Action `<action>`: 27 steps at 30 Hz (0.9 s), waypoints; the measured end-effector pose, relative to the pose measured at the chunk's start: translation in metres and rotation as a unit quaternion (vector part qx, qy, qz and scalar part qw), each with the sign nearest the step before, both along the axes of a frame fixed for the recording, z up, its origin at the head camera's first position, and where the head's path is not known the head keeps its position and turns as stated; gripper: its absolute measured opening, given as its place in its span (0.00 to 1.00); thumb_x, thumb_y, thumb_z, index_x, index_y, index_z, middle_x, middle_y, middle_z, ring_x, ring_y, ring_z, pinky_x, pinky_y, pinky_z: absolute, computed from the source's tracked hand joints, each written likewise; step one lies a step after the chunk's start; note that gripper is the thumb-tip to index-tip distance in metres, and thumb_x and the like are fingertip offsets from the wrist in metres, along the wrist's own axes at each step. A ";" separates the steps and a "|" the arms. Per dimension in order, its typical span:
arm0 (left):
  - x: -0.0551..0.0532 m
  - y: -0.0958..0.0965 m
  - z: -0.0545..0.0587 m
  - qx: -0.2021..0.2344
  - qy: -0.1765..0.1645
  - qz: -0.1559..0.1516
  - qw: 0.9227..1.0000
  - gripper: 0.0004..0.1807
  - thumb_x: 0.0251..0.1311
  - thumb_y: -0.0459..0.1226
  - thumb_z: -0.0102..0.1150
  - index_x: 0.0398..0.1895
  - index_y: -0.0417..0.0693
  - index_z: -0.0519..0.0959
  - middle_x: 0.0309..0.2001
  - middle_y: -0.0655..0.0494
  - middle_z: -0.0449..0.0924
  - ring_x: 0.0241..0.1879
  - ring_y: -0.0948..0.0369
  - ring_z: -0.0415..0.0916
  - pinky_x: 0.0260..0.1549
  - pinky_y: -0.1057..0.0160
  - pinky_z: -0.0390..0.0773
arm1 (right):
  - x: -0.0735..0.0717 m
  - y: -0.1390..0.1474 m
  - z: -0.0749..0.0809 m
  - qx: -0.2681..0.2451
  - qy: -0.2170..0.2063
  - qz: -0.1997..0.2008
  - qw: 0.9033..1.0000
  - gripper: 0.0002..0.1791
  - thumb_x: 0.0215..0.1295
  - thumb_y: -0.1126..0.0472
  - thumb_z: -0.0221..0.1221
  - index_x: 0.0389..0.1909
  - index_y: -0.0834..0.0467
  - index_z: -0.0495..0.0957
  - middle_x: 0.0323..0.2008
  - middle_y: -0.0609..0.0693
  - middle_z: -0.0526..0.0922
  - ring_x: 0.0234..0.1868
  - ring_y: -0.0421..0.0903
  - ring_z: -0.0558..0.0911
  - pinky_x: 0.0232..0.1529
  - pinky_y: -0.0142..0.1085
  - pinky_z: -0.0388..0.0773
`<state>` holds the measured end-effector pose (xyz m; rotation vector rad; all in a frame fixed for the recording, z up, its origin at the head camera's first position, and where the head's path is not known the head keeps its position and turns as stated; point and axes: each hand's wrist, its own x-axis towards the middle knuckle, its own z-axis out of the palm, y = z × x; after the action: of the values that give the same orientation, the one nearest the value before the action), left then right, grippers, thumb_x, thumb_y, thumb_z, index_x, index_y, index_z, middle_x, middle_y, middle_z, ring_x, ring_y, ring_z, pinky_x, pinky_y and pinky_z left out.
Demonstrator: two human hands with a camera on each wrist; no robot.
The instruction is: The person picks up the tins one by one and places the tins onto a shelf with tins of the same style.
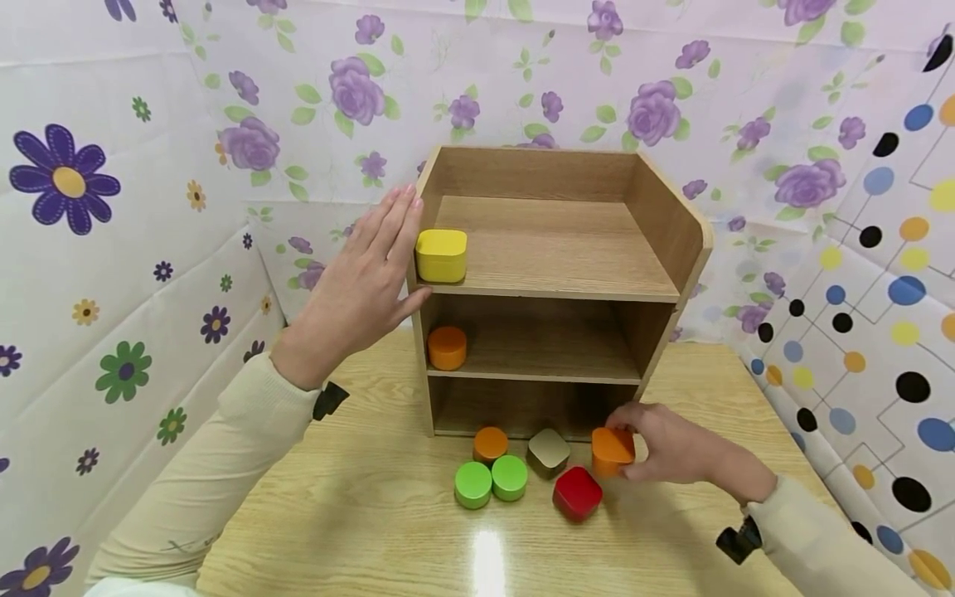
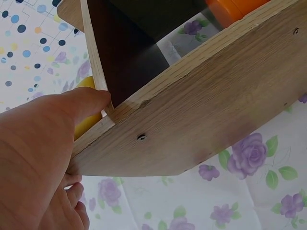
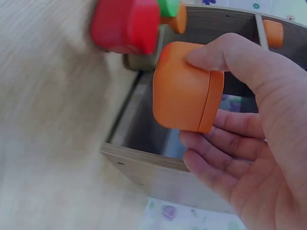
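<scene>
No text, label, brand, number or sign was legible in any view. Left sleeve [image 1: 216,473] bore a small dark mark [image 1: 188,546], too faint to read.

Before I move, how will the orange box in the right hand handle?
The orange box seems stiff: no dent shows where the right hand pinches it. Flat sides suggest sliding rather than rolling. Its smooth surface may be slippery.
</scene>
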<state>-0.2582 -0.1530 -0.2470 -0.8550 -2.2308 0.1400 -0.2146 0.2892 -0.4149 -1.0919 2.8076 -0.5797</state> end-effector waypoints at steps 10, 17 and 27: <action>0.001 0.000 -0.001 0.004 -0.003 -0.002 1.000 0.59 0.65 0.49 0.72 0.83 0.27 0.45 0.84 0.31 0.46 0.85 0.40 0.45 0.86 0.47 0.48 | -0.001 -0.018 0.039 0.012 0.027 0.032 0.999 0.25 0.55 0.56 0.76 0.53 0.58 0.81 0.44 0.40 0.84 0.41 0.34 0.80 0.46 0.33 0.86; 0.002 0.000 -0.004 0.006 -0.009 -0.004 1.000 0.58 0.65 0.48 0.72 0.83 0.28 0.45 0.84 0.32 0.46 0.85 0.40 0.46 0.86 0.46 0.49 | 0.004 -0.042 0.068 0.019 0.022 0.061 0.998 0.26 0.56 0.56 0.75 0.55 0.59 0.81 0.45 0.42 0.84 0.41 0.35 0.79 0.45 0.32 0.86; 0.000 0.000 -0.002 0.007 0.002 -0.005 1.000 0.59 0.65 0.48 0.72 0.83 0.27 0.45 0.84 0.31 0.47 0.84 0.39 0.47 0.85 0.46 0.51 | 0.004 -0.080 0.124 0.041 0.065 0.099 0.992 0.28 0.58 0.55 0.74 0.58 0.61 0.80 0.50 0.47 0.84 0.46 0.39 0.81 0.50 0.38 0.87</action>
<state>-0.2582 -0.1528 -0.2487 -0.8579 -2.2219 0.1215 -0.2106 0.2091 -0.2909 -1.4173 2.7536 -0.3827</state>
